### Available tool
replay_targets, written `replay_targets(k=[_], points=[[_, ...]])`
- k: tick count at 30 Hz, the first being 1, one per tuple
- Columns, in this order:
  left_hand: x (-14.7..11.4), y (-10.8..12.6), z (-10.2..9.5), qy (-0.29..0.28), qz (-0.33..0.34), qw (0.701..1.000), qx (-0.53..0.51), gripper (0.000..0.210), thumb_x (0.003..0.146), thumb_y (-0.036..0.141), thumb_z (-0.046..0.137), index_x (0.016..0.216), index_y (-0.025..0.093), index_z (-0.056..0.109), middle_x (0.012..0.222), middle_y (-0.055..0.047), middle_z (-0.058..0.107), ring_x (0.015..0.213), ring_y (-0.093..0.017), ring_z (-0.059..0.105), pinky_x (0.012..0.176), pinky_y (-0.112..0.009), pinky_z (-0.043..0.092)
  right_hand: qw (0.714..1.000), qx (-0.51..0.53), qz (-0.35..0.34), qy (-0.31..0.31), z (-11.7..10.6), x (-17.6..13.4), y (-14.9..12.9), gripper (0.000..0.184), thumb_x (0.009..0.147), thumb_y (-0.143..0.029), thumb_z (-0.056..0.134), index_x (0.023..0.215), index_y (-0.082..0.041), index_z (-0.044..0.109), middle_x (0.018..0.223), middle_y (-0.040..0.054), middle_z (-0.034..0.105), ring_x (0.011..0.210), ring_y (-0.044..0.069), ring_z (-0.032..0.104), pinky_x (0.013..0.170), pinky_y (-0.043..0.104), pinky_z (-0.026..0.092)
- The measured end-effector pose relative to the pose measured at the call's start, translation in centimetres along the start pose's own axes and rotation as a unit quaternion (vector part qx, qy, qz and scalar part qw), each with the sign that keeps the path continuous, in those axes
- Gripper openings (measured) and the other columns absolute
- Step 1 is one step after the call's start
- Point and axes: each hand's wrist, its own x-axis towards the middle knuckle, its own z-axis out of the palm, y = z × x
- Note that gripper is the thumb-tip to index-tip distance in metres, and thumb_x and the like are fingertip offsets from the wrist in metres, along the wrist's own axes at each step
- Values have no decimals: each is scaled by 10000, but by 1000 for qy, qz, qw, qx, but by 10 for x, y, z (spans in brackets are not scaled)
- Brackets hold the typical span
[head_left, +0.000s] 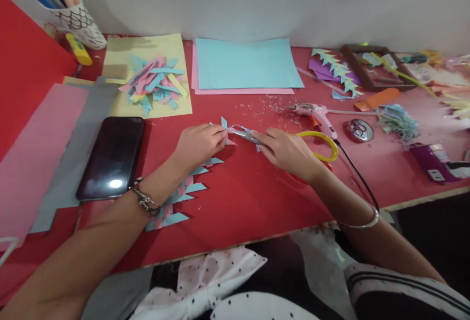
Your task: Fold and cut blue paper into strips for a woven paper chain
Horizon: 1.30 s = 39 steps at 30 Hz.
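Observation:
My left hand [201, 141] is closed in a pinch on the upper end of a woven paper strip [179, 190]. This blue and pink strip with pointed side tabs runs toward me, partly hidden behind my left wrist. My right hand [284, 148] is wrapped round the scissors [247, 136], gripping them by their grey blades. Their yellow handle loop [330, 148] sticks out to the right, behind the hand. The blade tips reach to the paper at my left fingertips. Thin pale blue and pink bits lie by the blades, too small to make out.
A black phone [112, 158] lies left. Behind are cut paper strips [156, 82] on a yellow sheet [113, 65], and blue sheets [246, 62] on pink ones. To the right are a pink glue gun [316, 114] with a black cord, a round tin [359, 130] and a brown tray [348, 65].

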Motion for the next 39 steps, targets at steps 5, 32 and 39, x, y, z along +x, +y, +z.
replay_targets(k=[5, 32, 39], points=[[-2, 1, 0, 14, 8, 1000, 4, 313, 882, 288, 373, 845, 197, 670, 909, -25, 705, 773, -172, 633, 565, -275, 429, 1000, -3, -7, -20, -4, 3, -4, 405, 892, -240, 321, 1279, -191, 432, 906, 83, 562, 755, 169, 502, 534, 251, 241], [-2, -1, 4, 25, -42, 998, -45, 267, 855, 289, 414, 816, 224, 670, 848, -11, 709, 766, -162, 621, 577, -255, 433, 999, -31, -30, -32, -10, 7, -5, 385, 896, -238, 317, 1257, -187, 439, 908, 81, 560, 755, 167, 498, 537, 252, 239], [-2, -2, 4, 5, -42, 997, -72, 245, 850, 270, 426, 858, 207, 662, 883, -27, 703, 809, -177, 615, 637, -272, 443, 996, -62, -52, -27, -10, 9, 1, 393, 893, -217, 312, 1270, -192, 420, 898, 83, 555, 734, 168, 492, 519, 257, 217]])
